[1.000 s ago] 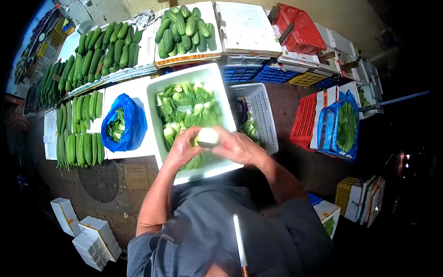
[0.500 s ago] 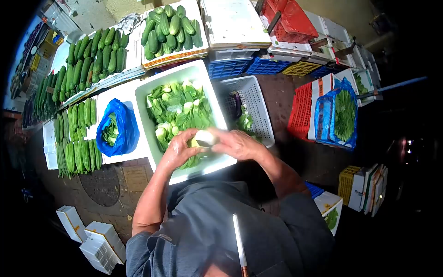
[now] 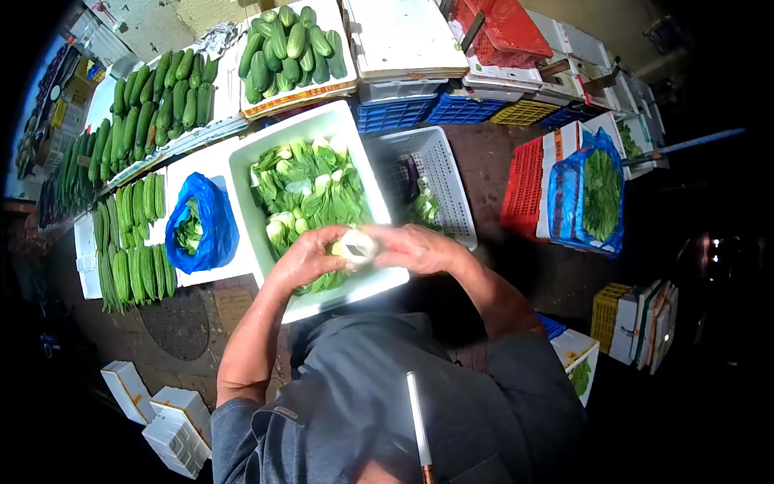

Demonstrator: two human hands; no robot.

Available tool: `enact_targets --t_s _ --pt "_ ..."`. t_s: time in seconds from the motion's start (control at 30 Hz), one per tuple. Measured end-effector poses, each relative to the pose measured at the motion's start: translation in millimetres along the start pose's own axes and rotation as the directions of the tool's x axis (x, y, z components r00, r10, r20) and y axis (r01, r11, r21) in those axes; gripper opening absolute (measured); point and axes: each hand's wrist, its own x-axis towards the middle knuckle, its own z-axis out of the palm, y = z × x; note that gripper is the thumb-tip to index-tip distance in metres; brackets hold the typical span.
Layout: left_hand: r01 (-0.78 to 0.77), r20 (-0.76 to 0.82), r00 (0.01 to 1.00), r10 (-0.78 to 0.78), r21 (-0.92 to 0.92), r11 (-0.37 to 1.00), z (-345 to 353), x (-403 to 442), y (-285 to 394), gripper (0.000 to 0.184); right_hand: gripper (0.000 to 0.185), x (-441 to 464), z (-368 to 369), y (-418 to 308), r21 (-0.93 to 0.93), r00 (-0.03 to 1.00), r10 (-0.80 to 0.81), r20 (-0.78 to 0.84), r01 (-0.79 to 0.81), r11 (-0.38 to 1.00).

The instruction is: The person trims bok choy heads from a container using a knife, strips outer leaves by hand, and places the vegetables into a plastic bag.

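Over the near edge of a white foam box point(image 3: 244, 179), I hold a pale-stemmed bok choy point(image 3: 358, 246) with its white base facing up. My left hand point(image 3: 310, 258) is closed around its left side. On the other side, my right hand point(image 3: 419, 248) has its fingers bent against the stems, closed on them; the fingertips are partly hidden. Below my hands, more leafy bok choy point(image 3: 334, 198) fills the box.
A blue plastic bag point(image 3: 211, 222) of greens stands left of the box, near luffas point(image 3: 145, 270) and cucumbers point(image 3: 294, 44). On the right are a white perforated basket point(image 3: 451, 181) holding an eggplant and greens, and a red crate point(image 3: 522, 181). A cigarette point(image 3: 417, 419) juts into view below.
The bok choy has turned slightly, showing its cut base more, and stays between both hands. My right fingers have shifted against it. The whole view has moved a little.
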Motion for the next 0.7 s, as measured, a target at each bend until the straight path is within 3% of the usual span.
enact_targets --t_s 0.17,0.27,0.43,0.57,0.7 --pt "-0.014 0.069 0.998 0.013 0.018 1.000 -2.9 0.2 4.8 0.052 0.063 -4.3 -1.4 1.9 -0.035 1.000 0.011 0.011 -0.010 0.999" --pt "0.027 0.149 0.989 0.000 -0.178 0.984 -5.3 2.7 -2.8 0.051 0.064 -7.4 -0.6 -5.4 -0.092 0.999 0.052 0.013 -0.051 0.994" --pt "0.036 0.213 0.977 -0.005 -0.143 0.989 -6.9 3.1 8.0 0.051 0.067 -11.5 -0.8 -4.2 -0.080 1.000 0.002 0.023 0.000 0.997" --pt "0.056 0.234 0.972 -0.013 -0.178 0.982 -7.1 5.4 9.9 0.051 0.060 -11.5 -10.8 -4.3 -0.012 0.999 0.027 0.046 -0.026 1.000" --pt "0.099 0.257 0.966 -0.035 -0.240 0.966 -6.7 6.9 6.7 0.048 0.055 -12.2 -10.7 -3.4 -0.071 0.999 0.043 0.022 -0.042 0.997"
